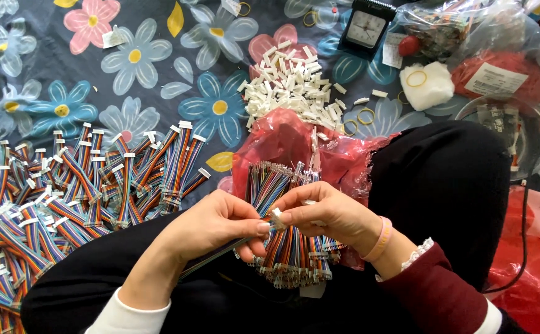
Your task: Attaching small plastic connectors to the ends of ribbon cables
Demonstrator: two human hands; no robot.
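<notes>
**Hands pinch a connector onto a ribbon cable**

Our left hand [211, 226] is closed in a pinch, thumb and forefinger gripping a rainbow ribbon cable [220, 252] that runs back down-left under the palm. Our right hand [332, 216] meets it fingertip to fingertip, thumb and forefinger closed on a small white connector [277, 219] set at the cable's end. A pink band [380, 240] circles the right wrist.

Both hands hover over our lap, just above a bundle of loose cables [288, 247] lying on a red bag [288, 145] that spills from our knees onto the cloth [47, 62]. The cloth is dark with large flowers.

On its left side, running down to the bottom left corner, lies a heap of finished cables [66, 198] with white ends. Towards the top edge, past the red bag, sits a pile of connectors [291, 86], with a few rubber bands [360, 117] beside it. A small black clock [364, 28] stands at the top edge, and a white pad [426, 83] lies right of the pile. A steel bowl [530, 133] sits near the right edge.
</notes>
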